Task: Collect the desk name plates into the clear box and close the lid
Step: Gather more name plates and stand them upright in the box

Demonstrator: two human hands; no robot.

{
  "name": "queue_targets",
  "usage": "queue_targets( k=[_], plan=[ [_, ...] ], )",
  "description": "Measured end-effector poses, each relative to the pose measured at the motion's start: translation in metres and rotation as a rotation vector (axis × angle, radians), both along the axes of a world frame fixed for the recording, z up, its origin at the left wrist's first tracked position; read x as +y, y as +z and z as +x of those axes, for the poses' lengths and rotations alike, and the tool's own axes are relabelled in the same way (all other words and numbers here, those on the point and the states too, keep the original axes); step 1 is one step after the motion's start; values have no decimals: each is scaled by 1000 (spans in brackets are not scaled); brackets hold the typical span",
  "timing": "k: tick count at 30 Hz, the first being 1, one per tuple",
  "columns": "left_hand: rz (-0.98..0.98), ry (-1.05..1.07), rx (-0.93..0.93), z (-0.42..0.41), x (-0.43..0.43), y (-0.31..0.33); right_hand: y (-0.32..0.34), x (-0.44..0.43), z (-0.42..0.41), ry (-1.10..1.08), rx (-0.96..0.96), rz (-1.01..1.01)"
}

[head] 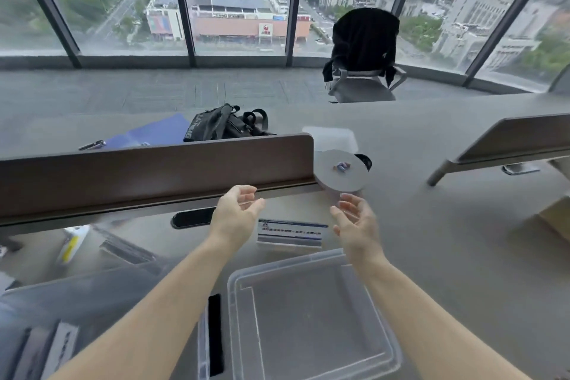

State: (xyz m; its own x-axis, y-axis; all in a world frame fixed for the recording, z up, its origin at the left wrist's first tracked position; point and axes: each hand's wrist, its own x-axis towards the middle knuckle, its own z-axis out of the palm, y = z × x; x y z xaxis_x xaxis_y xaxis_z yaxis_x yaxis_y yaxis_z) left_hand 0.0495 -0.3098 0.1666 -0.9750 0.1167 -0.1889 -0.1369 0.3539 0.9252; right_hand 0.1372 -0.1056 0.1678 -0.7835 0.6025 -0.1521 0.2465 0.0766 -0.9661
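A desk name plate (290,233), a clear stand with a blue-and-white card, sits on the grey desk just behind the clear box (311,268). The box stands open near me and nothing shows inside it. A clear piece with a black slot (212,333), possibly the lid, lies against the box's left side. My left hand (236,210) hovers above and left of the plate, palm turned inward, fingers apart. Palm inward and fingers spread, my right hand (354,219) hovers above and right of it. Neither hand touches the plate.
A brown divider panel (154,170) runs across the desk behind my hands. A round white container (340,171) stands at its right end. A second divider (509,139) is at the right, a black bag (225,123) and an office chair (364,55) beyond. Blurred items lie at the left.
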Motion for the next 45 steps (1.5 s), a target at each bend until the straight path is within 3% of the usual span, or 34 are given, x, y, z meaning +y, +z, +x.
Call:
queue_targets(
  k=[6, 9, 12, 17, 21, 28, 32, 36, 40, 45],
  plan=[
    [-31, 101, -73, -34, 41, -89, -85, 57, -27, 93, -154, 118],
    [-274, -16, 29, -44, 53, -129, -121, 70, -44, 156, -228, 189],
    [-578, -210, 303, -56, 64, -156, -152, 75, -61, 228, -319, 299],
    [-837, -551, 411, -65, 91, -173, -185, 78, -71, 294, -323, 382],
    [-861, -506, 440, -65, 99, -173, -191, 81, -72, 254, -286, 354],
    [-1055, -656, 446, -63, 98, -158, -180, 81, -66, 210, -182, 323],
    [-1031, -556, 545, -57, 91, -121, -153, 81, -61, 106, -73, 277],
    [-729, -328, 430, -47, 70, -53, -114, 68, -50, -32, -115, -7],
    [-447, -248, 330, -36, 37, 22, -65, 28, -47, 59, -28, -315],
    [-293, -212, 210, -20, -25, 92, 9, -49, -53, 219, 117, -397]
  ],
)
